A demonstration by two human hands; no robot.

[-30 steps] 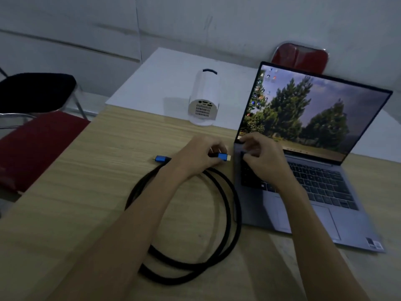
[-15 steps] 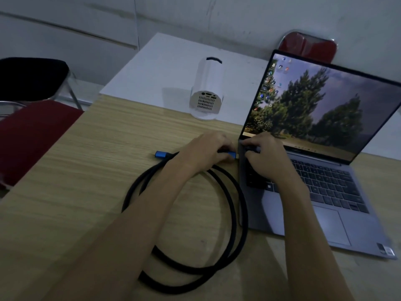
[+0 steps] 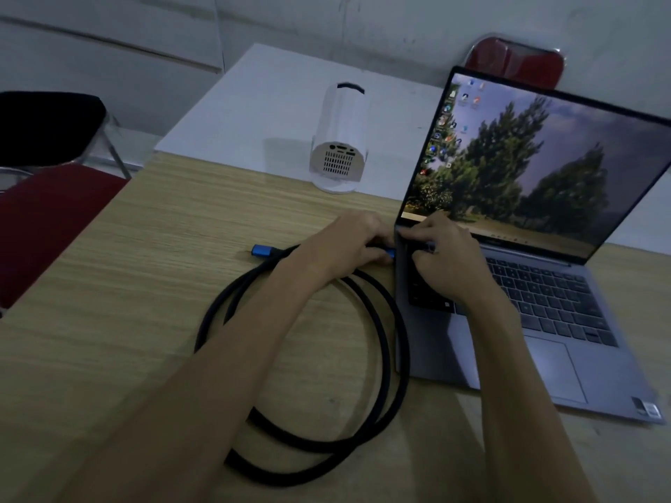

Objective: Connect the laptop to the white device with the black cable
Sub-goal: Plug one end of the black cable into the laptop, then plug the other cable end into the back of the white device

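Observation:
An open grey laptop (image 3: 566,321) stands on the wooden table, its screen lit with a picture of trees. The black cable (image 3: 385,361) lies coiled on the table to its left. My left hand (image 3: 348,245) grips one blue plug (image 3: 389,253) and holds it against the laptop's left edge. My right hand (image 3: 446,255) presses down on the laptop's back left corner, over the keys. The cable's other blue plug (image 3: 262,251) lies free on the table. The white device (image 3: 339,139), a cylinder on its side, shows its ports towards me behind the hands.
The wooden table (image 3: 120,321) meets a white table (image 3: 254,114) at the back. On the left stand a red-seated chair (image 3: 47,219) and a black-seated chair (image 3: 43,125). A red chair back (image 3: 515,65) rises behind the laptop screen.
My left hand has carried the blue plug rightward until it meets the laptop's left edge. My right hand stays pressed on the laptop's corner.

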